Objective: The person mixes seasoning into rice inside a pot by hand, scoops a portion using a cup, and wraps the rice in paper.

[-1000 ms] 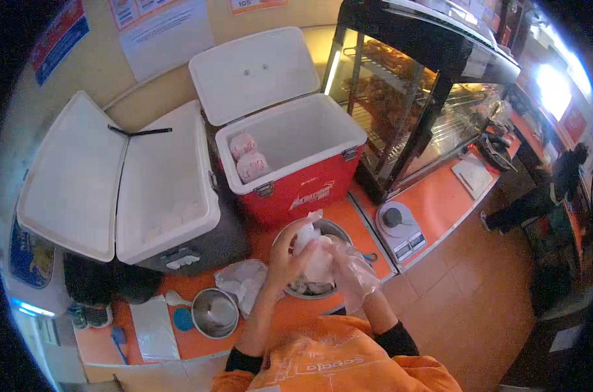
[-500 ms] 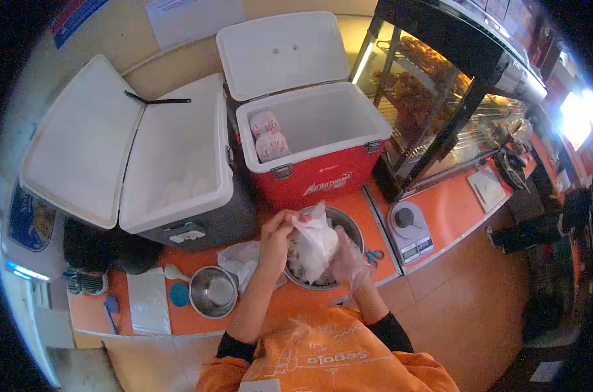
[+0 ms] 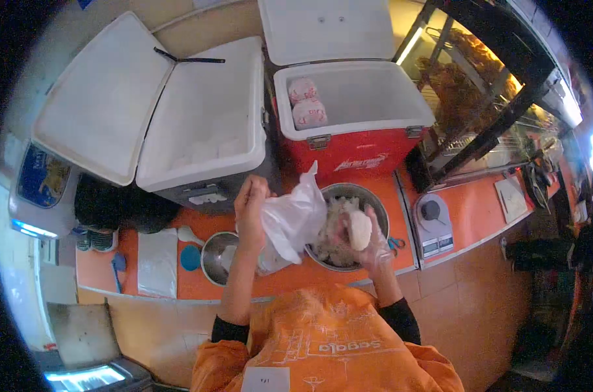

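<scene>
My left hand (image 3: 249, 206) is closed on a white plastic bag (image 3: 298, 212), lifted off to the left of a large steel bowl (image 3: 380, 208). My right hand (image 3: 377, 251), in a clear plastic glove, grips a rounded white lump that looks like rice (image 3: 360, 230) above the bowl's right side. Whitish, loose contents (image 3: 329, 248) lie in the bowl, their kind unclear. Blue-handled scissors (image 3: 396, 244) show beside the bowl, partly hidden by my right hand.
Behind stand an open red cooler (image 3: 355, 153) with wrapped packs (image 3: 308, 113) and an open grey cooler (image 3: 208, 196). A glass food warmer (image 3: 466, 150) and kitchen scale (image 3: 435, 225) are right. A smaller steel bowl (image 3: 213, 264), blue lid (image 3: 191, 258) and plastic sheets (image 3: 157, 264) lie left.
The bag has come away from the white lump and moved left with my left hand. My right hand now grips the lump uncovered. The view has shifted.
</scene>
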A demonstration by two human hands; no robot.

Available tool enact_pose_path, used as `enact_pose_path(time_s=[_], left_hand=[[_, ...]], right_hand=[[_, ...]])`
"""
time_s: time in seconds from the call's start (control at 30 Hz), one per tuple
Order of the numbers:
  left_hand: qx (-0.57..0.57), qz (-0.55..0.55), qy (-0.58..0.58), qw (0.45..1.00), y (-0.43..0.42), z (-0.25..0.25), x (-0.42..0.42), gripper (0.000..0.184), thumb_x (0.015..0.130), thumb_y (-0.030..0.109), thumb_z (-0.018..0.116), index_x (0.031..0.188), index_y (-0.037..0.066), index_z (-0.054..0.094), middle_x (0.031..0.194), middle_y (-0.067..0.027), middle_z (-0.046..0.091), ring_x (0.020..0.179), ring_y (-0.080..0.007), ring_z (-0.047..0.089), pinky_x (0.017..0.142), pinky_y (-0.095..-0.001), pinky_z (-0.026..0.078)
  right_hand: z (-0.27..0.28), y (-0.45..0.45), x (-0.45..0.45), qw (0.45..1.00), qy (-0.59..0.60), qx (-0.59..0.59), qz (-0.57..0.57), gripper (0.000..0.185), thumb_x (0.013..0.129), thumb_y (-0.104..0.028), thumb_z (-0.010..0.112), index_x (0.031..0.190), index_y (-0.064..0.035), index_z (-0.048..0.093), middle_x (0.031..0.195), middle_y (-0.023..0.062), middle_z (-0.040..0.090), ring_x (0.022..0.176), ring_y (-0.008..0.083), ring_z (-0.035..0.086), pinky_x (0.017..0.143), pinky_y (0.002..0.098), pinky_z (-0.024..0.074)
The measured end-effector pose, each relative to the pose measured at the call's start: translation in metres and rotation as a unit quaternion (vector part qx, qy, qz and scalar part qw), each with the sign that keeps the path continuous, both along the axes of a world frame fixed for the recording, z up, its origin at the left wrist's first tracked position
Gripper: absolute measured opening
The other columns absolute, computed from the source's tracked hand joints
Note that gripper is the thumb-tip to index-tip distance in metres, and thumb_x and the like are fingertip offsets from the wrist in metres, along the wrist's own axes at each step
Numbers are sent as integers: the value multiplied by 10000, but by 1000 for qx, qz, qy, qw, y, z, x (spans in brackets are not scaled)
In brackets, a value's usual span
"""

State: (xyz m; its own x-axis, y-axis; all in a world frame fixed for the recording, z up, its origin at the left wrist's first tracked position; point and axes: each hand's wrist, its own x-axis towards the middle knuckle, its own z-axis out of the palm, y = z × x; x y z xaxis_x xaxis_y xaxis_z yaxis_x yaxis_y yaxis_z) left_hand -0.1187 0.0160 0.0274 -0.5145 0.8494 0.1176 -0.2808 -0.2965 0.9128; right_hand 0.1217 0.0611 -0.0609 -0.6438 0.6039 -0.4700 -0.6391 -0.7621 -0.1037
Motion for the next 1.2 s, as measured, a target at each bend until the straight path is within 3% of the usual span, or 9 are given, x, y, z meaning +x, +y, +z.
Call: enact_pose_path(time_s=[0.07, 0.13, 0.27, 0.47, 0.87, 0.9, 0.97, 1.17, 1.2], left_hand=[[-69, 15, 193, 979, -17, -26, -23, 163, 853, 217, 588, 848, 75, 509, 814, -42, 465, 771, -198, 459, 733, -358, 404], [-105, 26, 647, 755, -36, -29, -25, 300, 740, 266, 683, 899, 85, 504, 952, -113, 462, 890, -291, 438, 796, -464, 374], [-182, 4, 751, 634, -61, -121, -42, 547, 693, 288, 704, 1178, 98, 537, 1176, -200, 438, 1117, -393, 403, 922, -539, 338], [-304, -76, 737, 598, -67, -214, -34, 757, 710, 424, 710, 1306, 38, 447, 1346, -278, 376, 1194, -460, 409, 984, -590, 329], [-326, -121, 683, 643, -72, -179, -13, 1056, 573, 534, 786, 1375, 21, 327, 1344, -294, 373, 1250, -496, 334, 980, -612, 313], [-319, -123, 693, 635, -73, -184, -12, 1088, 555, 533, 796, 1386, 30, 308, 1350, -300, 360, 1259, -500, 318, 991, -615, 294], [-316, -111, 721, 606, -78, -199, -11, 1153, 517, 533, 817, 1409, 46, 270, 1362, -313, 335, 1277, -508, 285, 1013, -622, 257], [-403, -83, 788, 458, -77, -204, -4, 1338, 409, 525, 869, 1468, 107, 167, 1386, -353, 268, 1316, -536, 193, 1055, -626, 208], [-466, -142, 702, 519, -67, -178, -1, 1264, 447, 494, 864, 1463, 123, 209, 1370, -334, 313, 1316, -517, 221, 1055, -603, 237]], right_hand=[[1, 3, 3, 1000, 24, -4, 13, 539, 901, -531, 510, 1113, -45, 605, 1056, 181, 636, 961, 349, 625, 887, 600, 467], [-14, 11, 9, 996, 79, 31, 7, 556, 912, -509, 501, 1210, -41, 540, 1183, 210, 579, 1069, 395, 578, 913, 625, 442], [-23, 8, 15, 993, -49, 102, -43, 454, 931, -368, 533, 1239, -34, 505, 1276, 216, 519, 1175, 384, 515, 902, 642, 455], [-10, -4, 20, 966, -50, 246, -61, 488, 906, -290, 559, 1304, -39, 430, 1358, 184, 452, 1243, 402, 442, 979, 643, 392], [-31, -5, 21, 991, -30, 101, -79, 545, 862, -385, 594, 1288, -65, 481, 1278, 102, 550, 1191, 287, 511, 996, 457, 434], [-64, -17, 21, 941, -132, 283, -130, 578, 811, -328, 673, 1290, -70, 477, 1282, 111, 541, 1194, 274, 508, 1016, 457, 416], [-34, -2, 12, 991, 65, 66, -94, 644, 755, -266, 755, 1298, -77, 464, 1292, 115, 522, 1222, 275, 482, 1052, 455, 380], [2, -16, 7, 939, 318, 132, 9, 484, 897, -318, 544, 1343, -157, 446, 1299, 141, 518, 1203, 345, 492, 998, 598, 378], [-11, -19, 2, 942, 313, 117, -9, 495, 890, -310, 560, 1342, -143, 448, 1299, 142, 519, 1201, 345, 496, 994, 581, 394]])
